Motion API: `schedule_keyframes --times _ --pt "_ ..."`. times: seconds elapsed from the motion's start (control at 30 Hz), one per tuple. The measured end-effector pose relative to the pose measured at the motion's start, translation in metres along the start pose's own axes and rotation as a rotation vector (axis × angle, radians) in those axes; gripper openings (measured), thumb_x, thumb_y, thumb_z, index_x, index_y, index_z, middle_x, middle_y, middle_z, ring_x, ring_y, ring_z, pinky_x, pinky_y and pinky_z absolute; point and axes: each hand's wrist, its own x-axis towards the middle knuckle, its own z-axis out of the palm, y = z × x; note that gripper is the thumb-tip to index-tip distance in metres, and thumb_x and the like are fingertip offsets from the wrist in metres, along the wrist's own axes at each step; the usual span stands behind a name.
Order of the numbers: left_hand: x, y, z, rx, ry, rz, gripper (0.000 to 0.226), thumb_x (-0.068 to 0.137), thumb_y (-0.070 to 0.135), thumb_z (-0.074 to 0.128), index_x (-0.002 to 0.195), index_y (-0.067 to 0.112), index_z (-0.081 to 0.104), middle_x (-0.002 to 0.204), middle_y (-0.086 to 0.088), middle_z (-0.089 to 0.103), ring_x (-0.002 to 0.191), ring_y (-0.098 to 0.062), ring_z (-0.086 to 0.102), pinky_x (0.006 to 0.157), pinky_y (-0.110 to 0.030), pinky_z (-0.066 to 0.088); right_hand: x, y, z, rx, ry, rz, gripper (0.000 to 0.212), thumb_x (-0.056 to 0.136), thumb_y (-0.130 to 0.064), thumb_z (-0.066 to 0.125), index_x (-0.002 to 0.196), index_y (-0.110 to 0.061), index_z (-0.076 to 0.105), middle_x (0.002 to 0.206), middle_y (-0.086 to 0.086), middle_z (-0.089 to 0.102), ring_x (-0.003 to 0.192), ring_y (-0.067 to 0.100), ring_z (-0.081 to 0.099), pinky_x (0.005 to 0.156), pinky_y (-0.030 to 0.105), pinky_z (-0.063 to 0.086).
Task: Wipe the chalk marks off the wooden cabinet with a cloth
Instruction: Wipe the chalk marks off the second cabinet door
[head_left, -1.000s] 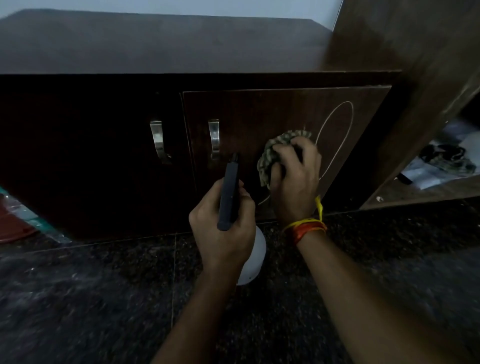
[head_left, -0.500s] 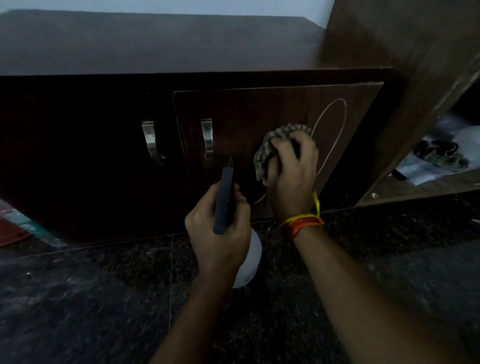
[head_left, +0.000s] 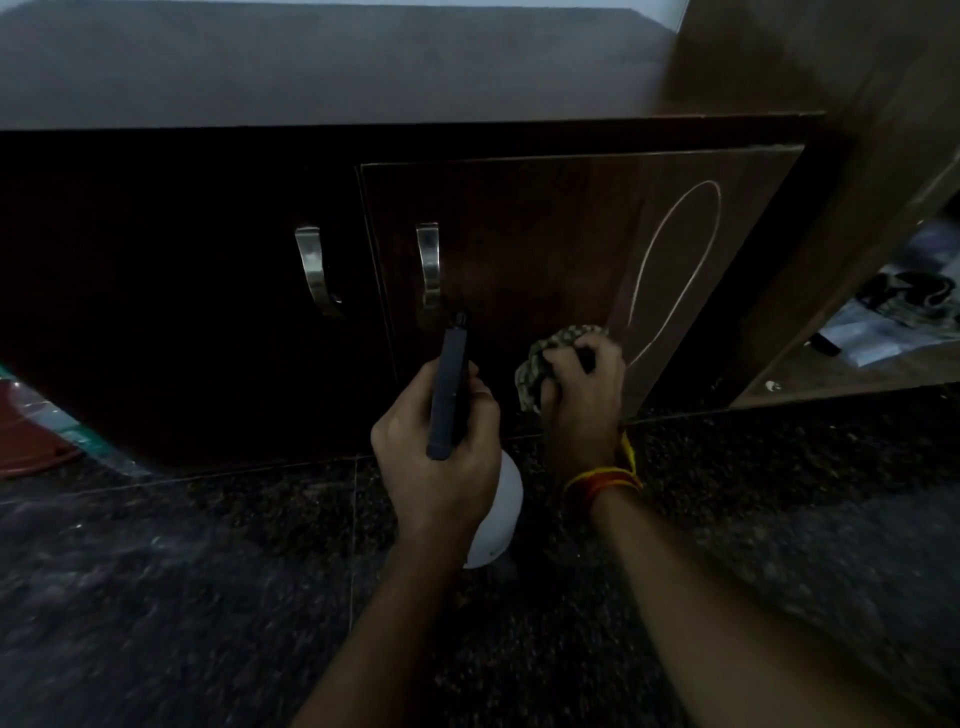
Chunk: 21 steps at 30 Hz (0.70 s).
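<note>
A dark wooden cabinet door (head_left: 519, 249) carries a white chalk oval (head_left: 675, 270) on its right half. My right hand (head_left: 584, 395) presses a bunched patterned cloth (head_left: 540, 364) against the door's lower part, just left of the oval's bottom end. My left hand (head_left: 441, 457) grips a white spray bottle (head_left: 498, 519) with a dark nozzle head pointing at the door, below the right handle. The bottle's body is mostly hidden behind the hand.
Two metal handles (head_left: 428, 265) (head_left: 314, 270) sit on the cabinet front. A tall wooden panel (head_left: 831, 182) stands at the right, with an open shelf of clutter (head_left: 904, 312) beyond. Dark speckled stone floor (head_left: 208, 571) lies below; a red item (head_left: 31, 441) is at far left.
My right hand has slid the cloth down the door from beside the oval's middle to its lower end. The left hand with the bottle has stayed roughly where it was.
</note>
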Motion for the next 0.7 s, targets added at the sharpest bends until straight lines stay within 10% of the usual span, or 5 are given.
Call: schedule_keyframes --times 0.7 --pt "-0.011 -0.031 -0.005 0.086 -0.001 -0.084 0.025 0.089 0.019 0.057 0.069 0.033 0.049 0.050 0.003 0.042 0.043 -0.020 0.042 0.041 -0.021 0.029 -0.015 0.013 0.035 0.087 0.102 0.009 0.032 0.069 0.007 0.060 0.098 -0.007 0.060 0.112 0.020 0.047 0.103 0.034 0.050 0.084 0.036 0.046"
